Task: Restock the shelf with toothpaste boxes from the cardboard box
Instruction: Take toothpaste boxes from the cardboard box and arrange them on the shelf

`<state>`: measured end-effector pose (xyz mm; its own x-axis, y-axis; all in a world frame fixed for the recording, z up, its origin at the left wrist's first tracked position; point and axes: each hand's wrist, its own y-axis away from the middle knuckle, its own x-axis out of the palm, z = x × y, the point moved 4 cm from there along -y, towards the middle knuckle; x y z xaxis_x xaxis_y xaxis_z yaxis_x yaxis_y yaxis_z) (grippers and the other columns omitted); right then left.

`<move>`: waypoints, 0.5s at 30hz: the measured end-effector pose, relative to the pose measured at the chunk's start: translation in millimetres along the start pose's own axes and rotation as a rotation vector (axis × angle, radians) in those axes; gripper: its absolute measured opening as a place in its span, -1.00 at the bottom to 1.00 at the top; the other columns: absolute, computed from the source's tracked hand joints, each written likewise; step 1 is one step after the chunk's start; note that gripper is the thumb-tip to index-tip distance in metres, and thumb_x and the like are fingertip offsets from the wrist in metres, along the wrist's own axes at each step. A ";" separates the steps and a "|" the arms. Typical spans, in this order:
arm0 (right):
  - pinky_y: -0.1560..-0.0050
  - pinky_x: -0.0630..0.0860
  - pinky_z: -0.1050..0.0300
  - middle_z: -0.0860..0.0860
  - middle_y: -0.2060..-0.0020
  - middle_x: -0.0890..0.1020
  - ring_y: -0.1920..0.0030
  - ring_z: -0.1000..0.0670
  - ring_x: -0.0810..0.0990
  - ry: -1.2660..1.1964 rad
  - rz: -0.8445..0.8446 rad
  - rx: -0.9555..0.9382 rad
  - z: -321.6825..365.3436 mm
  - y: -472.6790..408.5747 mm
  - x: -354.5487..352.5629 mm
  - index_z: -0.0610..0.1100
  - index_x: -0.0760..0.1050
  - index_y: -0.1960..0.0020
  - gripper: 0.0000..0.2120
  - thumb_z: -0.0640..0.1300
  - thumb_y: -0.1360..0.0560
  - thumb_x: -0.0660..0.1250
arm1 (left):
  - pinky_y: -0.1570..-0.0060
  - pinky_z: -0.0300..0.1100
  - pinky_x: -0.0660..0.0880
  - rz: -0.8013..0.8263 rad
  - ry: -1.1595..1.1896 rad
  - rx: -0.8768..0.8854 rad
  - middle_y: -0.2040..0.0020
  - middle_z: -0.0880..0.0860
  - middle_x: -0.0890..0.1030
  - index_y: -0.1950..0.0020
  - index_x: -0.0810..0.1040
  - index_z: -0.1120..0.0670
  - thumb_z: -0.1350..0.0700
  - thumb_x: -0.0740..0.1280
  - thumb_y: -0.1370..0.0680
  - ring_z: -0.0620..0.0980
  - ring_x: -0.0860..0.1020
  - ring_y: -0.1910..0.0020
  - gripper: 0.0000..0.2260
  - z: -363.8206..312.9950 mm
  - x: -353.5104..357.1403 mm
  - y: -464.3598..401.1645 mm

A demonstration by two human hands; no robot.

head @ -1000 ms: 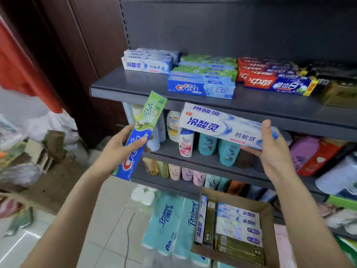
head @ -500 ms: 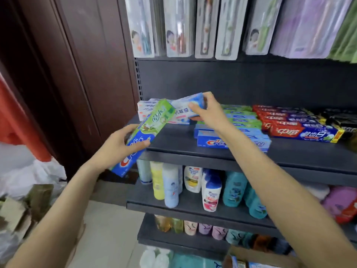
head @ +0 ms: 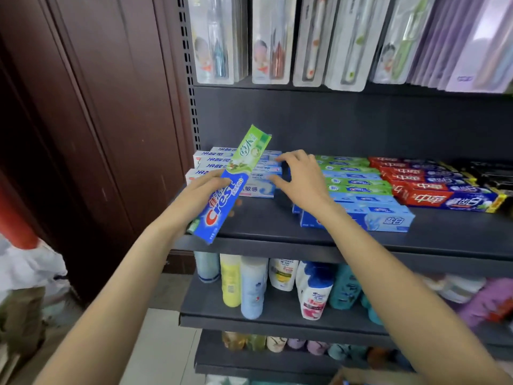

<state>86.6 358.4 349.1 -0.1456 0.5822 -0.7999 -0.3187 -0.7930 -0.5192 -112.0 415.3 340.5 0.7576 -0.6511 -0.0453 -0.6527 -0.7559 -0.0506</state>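
The left hand (head: 204, 190) grips a blue and green Crest toothpaste box (head: 231, 184) around its middle, holding it tilted with the green end up and to the right, in front of the left end of the dark shelf (head: 277, 226). The right hand (head: 298, 180) holds nothing; its fingers are spread and loosely curved, fingertips at the right ends of the white toothpaste boxes (head: 249, 173) stacked at the far left of the shelf. Whether the fingertips actually touch those boxes is hard to tell. To the right of that stack lie rows of green and blue toothpaste boxes (head: 358, 187), partly hidden by the right forearm, then red and blue toothpaste boxes (head: 433, 187), and dark boxes (head: 488, 173) at the far right edge. Above the shelf hang toothbrush packs (head: 277, 43) in clear blisters. On the shelf below stand shampoo bottles (head: 277, 284) in white, yellow, pale blue and teal. A brown corner of the cardboard box (head: 358, 377) shows at the bottom edge.
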 end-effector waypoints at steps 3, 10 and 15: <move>-0.03 0.52 0.02 0.09 -0.15 0.52 -0.07 0.05 0.56 -0.505 -0.075 0.077 -6.3 34.9 -37.3 0.03 0.30 -0.33 -0.57 0.03 -0.51 0.33 | 0.24 -0.30 0.55 0.180 -0.191 0.095 0.06 -0.07 0.68 -0.25 0.48 -0.07 0.09 0.41 -0.36 -0.11 0.63 0.21 -0.55 -8.2 29.8 -3.4; -0.23 0.47 -0.07 0.04 -0.20 0.50 -0.20 -0.01 0.52 -0.742 -0.092 0.149 -111.5 108.6 -115.0 0.30 0.19 -0.34 -0.29 -0.03 -0.36 0.50 | -0.03 -0.58 0.28 0.341 -0.758 0.443 -0.10 -0.34 0.48 -0.37 0.38 -0.05 0.10 0.45 -0.44 -0.43 0.45 0.00 -0.48 -27.5 159.8 7.7; -0.32 0.31 0.04 0.04 -0.22 0.44 -0.27 -0.01 0.39 -0.184 0.062 -0.012 -205.2 164.4 -166.9 0.09 0.48 -0.24 -0.55 0.09 -0.37 0.45 | -0.14 -0.17 0.37 0.419 -1.061 0.586 -0.23 -0.13 0.51 -0.33 0.35 -0.06 -0.01 0.43 -0.45 -0.11 0.48 -0.18 -0.50 -22.1 277.3 9.9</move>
<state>250.7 94.0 335.5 -0.3339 0.5545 -0.7623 -0.2930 -0.8297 -0.4751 91.6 225.7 349.5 0.2992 -0.2538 -0.9198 -0.9480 -0.1886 -0.2564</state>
